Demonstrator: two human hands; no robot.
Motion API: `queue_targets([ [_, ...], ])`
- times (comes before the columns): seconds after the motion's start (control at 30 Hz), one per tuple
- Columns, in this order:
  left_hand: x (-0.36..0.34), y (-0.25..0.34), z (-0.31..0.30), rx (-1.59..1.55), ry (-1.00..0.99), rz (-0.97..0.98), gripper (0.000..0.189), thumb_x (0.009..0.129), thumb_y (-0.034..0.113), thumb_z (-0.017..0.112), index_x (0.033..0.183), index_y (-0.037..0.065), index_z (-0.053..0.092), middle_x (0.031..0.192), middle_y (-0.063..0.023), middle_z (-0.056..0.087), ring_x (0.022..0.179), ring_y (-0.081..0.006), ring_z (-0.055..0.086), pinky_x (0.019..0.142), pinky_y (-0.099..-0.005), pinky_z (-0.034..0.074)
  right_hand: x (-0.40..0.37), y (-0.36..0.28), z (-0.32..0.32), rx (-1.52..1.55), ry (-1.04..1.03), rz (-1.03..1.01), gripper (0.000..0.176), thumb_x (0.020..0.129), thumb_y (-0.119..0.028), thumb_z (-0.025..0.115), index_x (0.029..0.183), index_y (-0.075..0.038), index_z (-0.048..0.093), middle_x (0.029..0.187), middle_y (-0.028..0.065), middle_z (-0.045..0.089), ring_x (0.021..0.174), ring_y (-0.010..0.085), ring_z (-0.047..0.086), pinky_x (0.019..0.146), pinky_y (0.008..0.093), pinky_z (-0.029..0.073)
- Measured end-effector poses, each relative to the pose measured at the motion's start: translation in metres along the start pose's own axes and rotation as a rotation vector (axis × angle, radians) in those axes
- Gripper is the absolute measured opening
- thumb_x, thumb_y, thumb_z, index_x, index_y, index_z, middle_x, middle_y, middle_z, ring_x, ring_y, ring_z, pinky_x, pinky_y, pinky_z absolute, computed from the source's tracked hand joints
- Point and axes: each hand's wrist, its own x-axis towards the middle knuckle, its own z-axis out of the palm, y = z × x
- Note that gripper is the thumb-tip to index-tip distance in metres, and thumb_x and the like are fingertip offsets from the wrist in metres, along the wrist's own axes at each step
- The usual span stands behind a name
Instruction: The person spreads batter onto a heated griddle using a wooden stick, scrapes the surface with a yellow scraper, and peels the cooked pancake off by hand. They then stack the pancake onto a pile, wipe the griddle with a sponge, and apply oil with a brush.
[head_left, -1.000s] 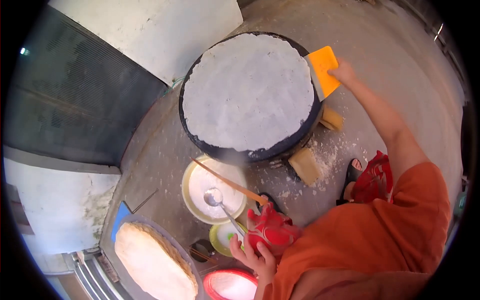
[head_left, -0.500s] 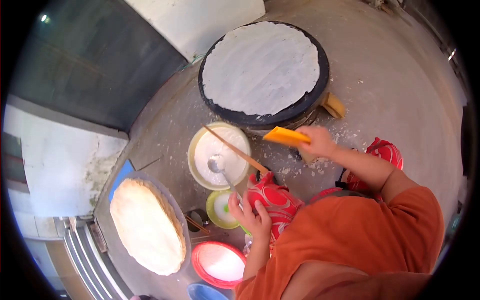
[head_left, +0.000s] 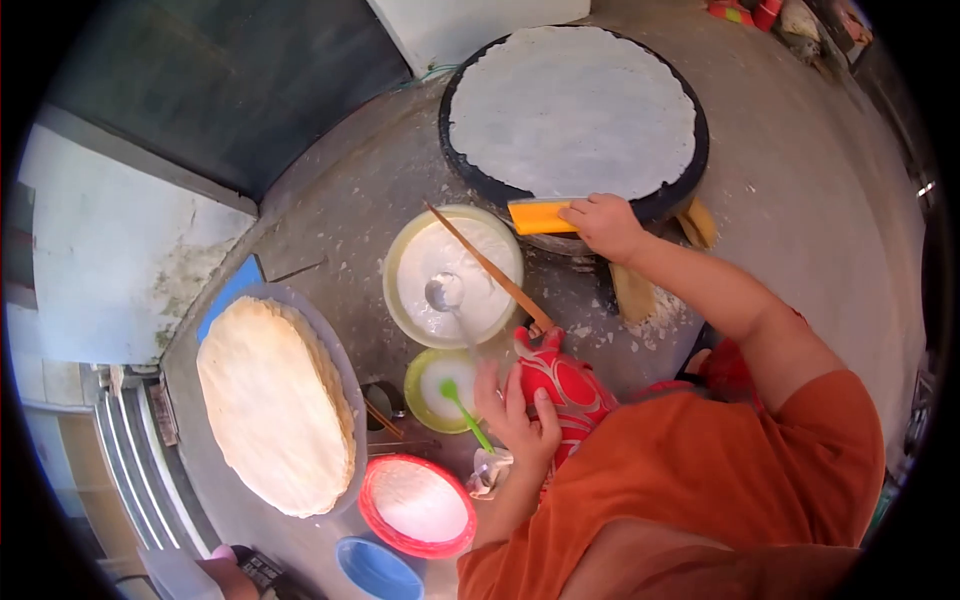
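Observation:
My right hand (head_left: 607,226) grips a yellow scraper (head_left: 540,216) at the near edge of the round black griddle (head_left: 462,172). A thin pale sheet of batter (head_left: 575,110) covers most of the griddle. My left hand (head_left: 515,415), fingers spread, is beside the end of a metal ladle (head_left: 442,292), whose bowl rests in a basin of white batter (head_left: 410,265). Across that basin's rim lies a wooden stick (head_left: 490,268). Near my left fingers, a green-handled utensil (head_left: 462,408) stands in a smaller yellow-green bowl (head_left: 415,392).
A tall stack of thin flatbreads (head_left: 275,410) sits on a round tray to the left. Below are a red basin (head_left: 375,510) with white contents and a blue basin (head_left: 380,570). My red-patterned knee (head_left: 565,385) is close by. Wooden blocks (head_left: 632,292) stand by the griddle.
My right hand has brought the scraper up to the griddle's near edge. My left hand has drawn back slightly from the ladle's handle. The whole view has shifted.

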Motion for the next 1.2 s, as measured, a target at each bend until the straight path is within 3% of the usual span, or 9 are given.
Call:
queue_targets([
  [0.1,0.003,-0.001,-0.006,0.041,-0.029,0.01,0.04,0.072,0.012,0.055,0.11,-0.001,0.05,0.12,-0.0225,0.039,0.11,-0.0399,0.037,0.092,-0.0457,0.029,0.052,-0.019,0.026,-0.026,0.017,0.073,0.01,0.068,-0.01,0.051,0.077,-0.008,0.055,0.074,0.006,0.056,0.065,0.0224,0.055,0.056,0.0337,0.045],
  [0.27,0.006,-0.006,-0.009,0.006,-0.076,-0.034,0.04,0.07,0.011,0.055,0.108,-0.001,0.051,0.122,-0.0216,0.038,0.113,-0.0391,0.035,0.095,-0.0463,0.026,0.147,-0.038,0.089,-0.056,-0.04,0.159,0.008,0.067,-0.01,0.053,0.068,-0.005,0.059,0.065,0.0102,0.058,0.061,0.0232,0.059,0.054,0.0343,0.047],
  [0.47,0.013,-0.012,-0.012,0.019,-0.096,-0.089,0.041,0.07,0.012,0.055,0.109,0.0,0.052,0.12,-0.0206,0.04,0.111,-0.038,0.037,0.093,-0.0453,0.028,0.245,-0.01,0.121,-0.059,0.098,0.279,0.01,0.069,-0.013,0.055,0.076,-0.006,0.057,0.065,0.0112,0.058,0.058,0.0274,0.059,0.051,0.0375,0.046],
  [0.57,0.012,-0.013,-0.013,-0.032,-0.086,-0.133,0.041,0.07,0.012,0.055,0.109,0.0,0.052,0.121,-0.0205,0.04,0.111,-0.0379,0.036,0.093,-0.0446,0.028,0.245,-0.004,0.066,0.004,0.144,0.342,0.013,0.066,-0.015,0.055,0.076,-0.006,0.057,0.067,0.0118,0.06,0.061,0.0272,0.06,0.053,0.0377,0.046],
  [0.7,0.015,-0.014,-0.015,-0.036,-0.097,-0.12,0.041,0.07,0.01,0.055,0.109,-0.001,0.052,0.121,-0.0207,0.04,0.111,-0.0381,0.036,0.093,-0.0444,0.028,0.147,-0.024,0.002,0.097,-0.01,0.183,0.016,0.067,-0.015,0.054,0.082,-0.007,0.054,0.072,0.0121,0.056,0.069,0.0276,0.056,0.057,0.0405,0.044],
  [0.77,0.014,-0.014,-0.015,-0.037,-0.109,-0.103,0.041,0.07,0.01,0.055,0.109,-0.001,0.051,0.121,-0.0208,0.04,0.112,-0.0382,0.036,0.093,-0.0445,0.028,0.091,-0.028,-0.008,0.1,-0.022,0.082,0.02,0.067,-0.013,0.054,0.085,-0.006,0.054,0.073,0.0096,0.055,0.069,0.0266,0.055,0.057,0.039,0.044],
  [0.9,0.011,-0.017,-0.016,-0.02,-0.095,-0.058,0.041,0.069,0.013,0.057,0.108,0.0,0.052,0.116,-0.0224,0.043,0.109,-0.0413,0.038,0.091,-0.0455,0.031,0.036,-0.032,-0.004,-0.006,-0.112,0.083,0.023,0.064,-0.011,0.055,0.087,-0.005,0.054,0.071,0.0066,0.053,0.067,0.0246,0.055,0.057,0.0358,0.044],
  [1.03,0.009,-0.017,-0.017,-0.019,-0.084,-0.053,0.041,0.069,0.013,0.057,0.108,-0.001,0.052,0.116,-0.0231,0.043,0.108,-0.0413,0.038,0.091,-0.0456,0.031,0.046,-0.03,0.023,-0.074,-0.054,0.042,0.022,0.063,-0.01,0.054,0.084,-0.005,0.054,0.067,0.0066,0.052,0.064,0.024,0.055,0.055,0.0354,0.044],
  [1.2,0.008,-0.017,-0.02,-0.013,-0.076,-0.087,0.041,0.069,0.013,0.058,0.108,0.0,0.053,0.116,-0.0226,0.043,0.109,-0.0411,0.038,0.091,-0.0458,0.031,0.126,-0.032,0.074,-0.076,-0.084,0.139,0.011,0.064,-0.01,0.054,0.073,-0.004,0.058,0.065,0.0108,0.056,0.059,0.0256,0.057,0.052,0.0376,0.046],
])
